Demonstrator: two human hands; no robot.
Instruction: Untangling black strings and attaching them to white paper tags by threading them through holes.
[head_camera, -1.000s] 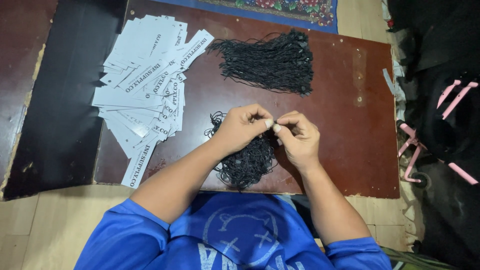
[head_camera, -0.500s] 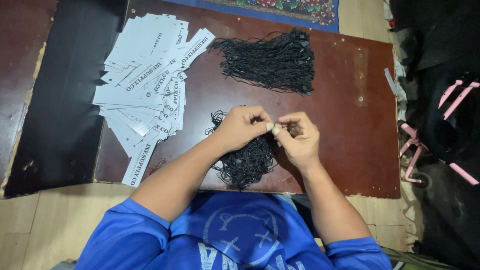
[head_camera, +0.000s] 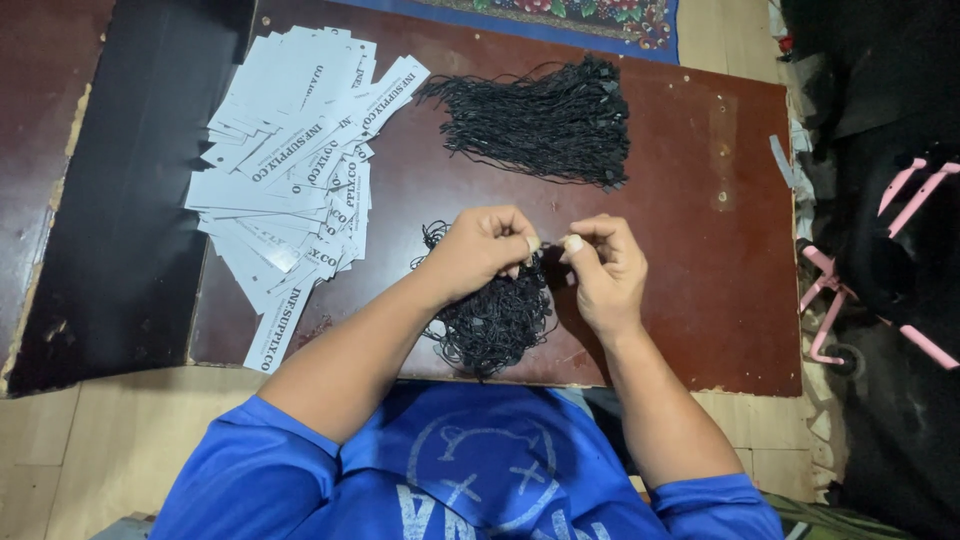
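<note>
Both hands are up close together over the middle of the dark red-brown tabletop (head_camera: 680, 250). The left hand (head_camera: 480, 250) has its fingers pinched together on a thin black string (head_camera: 547, 247), and the right hand (head_camera: 605, 265) pinches the same string from the other side, thumb and forefinger tips nearly touching the left ones. Right under the hands sits a tangled pile of black strings (head_camera: 495, 320), near the front edge. A second, neater bundle of black strings (head_camera: 545, 125) lies well apart at the back. Off to the left there's a fanned-out heap of white paper tags (head_camera: 290, 180) with dark print, partly overlapping a black sheet (head_camera: 120, 200).
</note>
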